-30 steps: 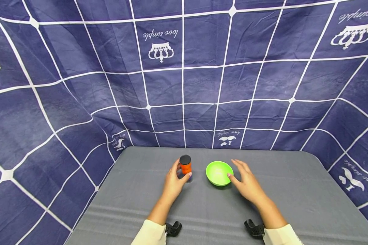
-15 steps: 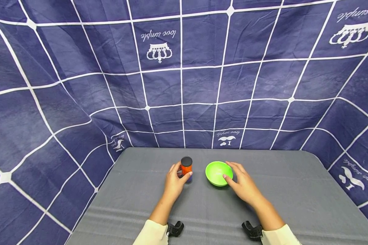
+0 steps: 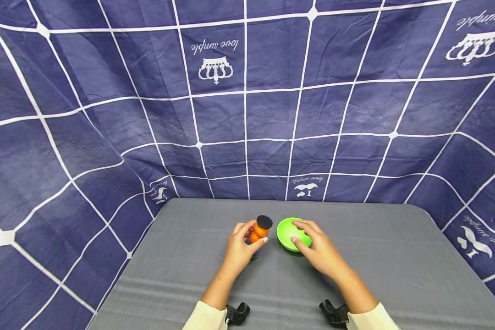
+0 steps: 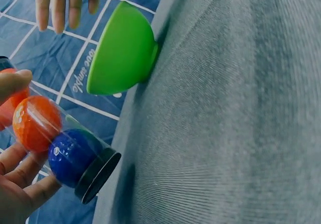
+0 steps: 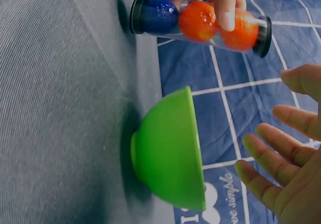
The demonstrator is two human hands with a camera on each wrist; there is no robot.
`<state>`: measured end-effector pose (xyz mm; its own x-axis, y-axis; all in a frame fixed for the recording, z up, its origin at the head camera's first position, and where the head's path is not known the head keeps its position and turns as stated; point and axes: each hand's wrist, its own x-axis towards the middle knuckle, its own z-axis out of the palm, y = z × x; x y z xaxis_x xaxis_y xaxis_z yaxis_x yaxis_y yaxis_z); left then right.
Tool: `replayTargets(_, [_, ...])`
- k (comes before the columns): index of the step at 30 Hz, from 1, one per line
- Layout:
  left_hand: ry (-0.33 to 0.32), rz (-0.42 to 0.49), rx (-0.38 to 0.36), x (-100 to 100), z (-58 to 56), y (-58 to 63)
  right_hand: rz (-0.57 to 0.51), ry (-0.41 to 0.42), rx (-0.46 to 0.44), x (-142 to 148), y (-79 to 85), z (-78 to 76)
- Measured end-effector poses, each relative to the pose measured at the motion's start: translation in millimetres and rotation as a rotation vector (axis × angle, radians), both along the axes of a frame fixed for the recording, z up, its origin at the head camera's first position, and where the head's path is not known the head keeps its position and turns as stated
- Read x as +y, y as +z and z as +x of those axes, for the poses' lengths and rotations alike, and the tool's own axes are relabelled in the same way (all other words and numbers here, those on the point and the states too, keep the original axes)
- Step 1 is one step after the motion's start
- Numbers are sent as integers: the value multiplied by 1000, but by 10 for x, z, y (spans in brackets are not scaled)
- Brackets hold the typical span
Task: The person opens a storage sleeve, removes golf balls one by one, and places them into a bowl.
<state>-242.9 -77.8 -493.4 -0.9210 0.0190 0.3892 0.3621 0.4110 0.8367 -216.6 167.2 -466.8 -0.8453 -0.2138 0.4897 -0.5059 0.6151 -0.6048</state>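
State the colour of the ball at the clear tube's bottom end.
Dark blue; that ball shows best in the left wrist view.

In the head view, the tube (image 3: 259, 233), nearly upright a second ago, now leans, its top tipped toward 1 o'clock and closer to the bowl (image 3: 286, 234). The left hand (image 3: 238, 251) gripping it has shifted toward 4 o'clock. The right hand (image 3: 321, 252) has moved toward 9 o'clock: earlier at the bowl's 3 o'clock side, it now reaches over the mouth.
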Motion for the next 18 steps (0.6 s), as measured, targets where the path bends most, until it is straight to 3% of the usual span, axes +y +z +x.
replayTargets(5, [-35, -17, 15, 26, 42, 78, -1, 45, 20, -48, 35, 40])
replayTargets(10, [-81, -99, 71, 35, 85, 125, -1, 84, 13, -91, 47, 73])
replayTargets(18, [-122, -215, 98, 27, 115, 83, -30, 164, -17, -171, 65, 95])
